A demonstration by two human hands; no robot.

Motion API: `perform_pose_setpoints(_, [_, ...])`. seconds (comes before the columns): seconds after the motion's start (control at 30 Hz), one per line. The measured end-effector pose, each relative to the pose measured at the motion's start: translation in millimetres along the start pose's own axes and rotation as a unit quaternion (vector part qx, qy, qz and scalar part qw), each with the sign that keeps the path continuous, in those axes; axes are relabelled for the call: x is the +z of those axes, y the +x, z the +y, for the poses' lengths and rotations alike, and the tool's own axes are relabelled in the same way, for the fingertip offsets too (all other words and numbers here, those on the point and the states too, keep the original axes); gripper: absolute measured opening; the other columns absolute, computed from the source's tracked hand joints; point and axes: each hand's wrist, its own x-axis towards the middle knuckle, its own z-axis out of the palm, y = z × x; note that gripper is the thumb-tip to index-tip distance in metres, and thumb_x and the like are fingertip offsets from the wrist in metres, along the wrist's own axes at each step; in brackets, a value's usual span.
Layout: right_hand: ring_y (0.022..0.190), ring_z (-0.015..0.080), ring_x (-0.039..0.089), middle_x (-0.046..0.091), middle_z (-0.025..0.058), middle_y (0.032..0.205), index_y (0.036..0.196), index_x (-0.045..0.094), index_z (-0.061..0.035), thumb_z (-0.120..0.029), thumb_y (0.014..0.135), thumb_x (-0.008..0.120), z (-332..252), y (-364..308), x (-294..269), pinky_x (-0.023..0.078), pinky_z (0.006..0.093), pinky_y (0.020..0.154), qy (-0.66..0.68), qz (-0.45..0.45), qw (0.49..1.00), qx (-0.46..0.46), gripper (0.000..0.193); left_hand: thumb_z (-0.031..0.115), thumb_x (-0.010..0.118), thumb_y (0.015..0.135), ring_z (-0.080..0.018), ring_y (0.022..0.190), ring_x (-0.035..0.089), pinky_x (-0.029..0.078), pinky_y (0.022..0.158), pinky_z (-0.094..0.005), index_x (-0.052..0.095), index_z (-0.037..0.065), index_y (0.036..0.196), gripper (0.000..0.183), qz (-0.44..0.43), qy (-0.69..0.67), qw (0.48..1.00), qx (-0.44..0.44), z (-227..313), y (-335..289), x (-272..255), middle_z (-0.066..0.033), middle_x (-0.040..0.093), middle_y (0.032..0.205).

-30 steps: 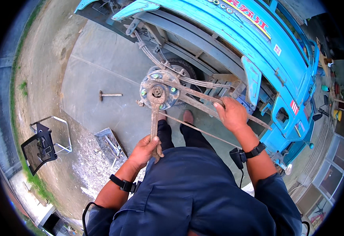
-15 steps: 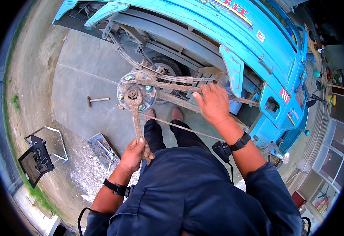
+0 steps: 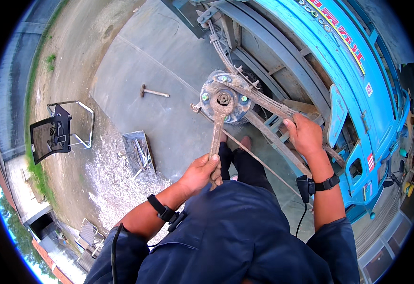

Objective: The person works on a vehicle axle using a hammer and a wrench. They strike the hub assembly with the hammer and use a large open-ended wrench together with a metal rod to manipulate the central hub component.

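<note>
Left of wrench [image 3: 218, 130], wide concrete [image 3: 178, 118]; right hand [image 3: 306, 135] near truck edge [image 3: 338, 114].

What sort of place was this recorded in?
Probably an outdoor vehicle repair yard: a blue truck with an exposed wheel hub, a large wrench fitted at its centre, and a tray of tools nearby.

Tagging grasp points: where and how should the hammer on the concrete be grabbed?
Best bet: take the hammer by the outer half of its handle, hand coming down from above and in from the right. It lies with its head on the left, the slim, straight handle pointing right, and nothing lying over it.
</note>
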Motion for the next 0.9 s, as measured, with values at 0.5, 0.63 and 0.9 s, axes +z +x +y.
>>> perform_pose_setpoints(0.5, [0.072, 0.0448, 0.060, 0.061, 0.0210, 0.073, 0.082, 0.053, -0.0060, -0.044, 0.096, 0.053, -0.8, 1.6, -2.3, 0.045, 0.0543, 0.062, 0.037, -0.001, 0.999, -0.021, 0.041, 0.042, 0.038, 0.105, -0.0250, 0.079, 0.061, 0.053, 0.074, -0.0431, 0.048, 0.009, 0.102, 0.035, -0.063, -0.329, 0.938, 0.088, -14.8, 62.4, 143.3, -0.0082, 0.055, 0.084])
perform_pose_setpoints(0.63, [0.074, 0.0454, 0.060, 0.062, 0.0218, 0.075, 0.083, 0.053, -0.0060, -0.045, 0.097, 0.052, 5.4, -2.9, 12.5, 0.045, 0.0542, 0.063, 0.057, -0.029, 0.998, -0.002, 0.041, 0.040, 0.035, 0.106, -0.0305, 0.089, 0.064, 0.054, 0.074, -0.0429, 0.050, 0.006, 0.099, 0.038, -0.070, -0.305, 0.947, 0.073, -12.8, 55.9, 135.6, -0.0134, 0.061, 0.090])
perform_pose_setpoints(0.9, [0.075, 0.0455, 0.060, 0.062, 0.0219, 0.076, 0.085, 0.053, -0.0052, -0.044, 0.097, 0.051, -0.7, -4.2, -2.7, 0.045, 0.0544, 0.064, 0.054, -0.032, 0.998, -0.012, 0.041, 0.035, 0.041, 0.105, -0.0306, 0.093, 0.066, 0.056, 0.072, -0.0420, 0.054, 0.006, 0.099, 0.033, -0.140, -0.258, 0.953, 0.077, -28.1, 64.5, 114.7, -0.0155, 0.064, 0.094])
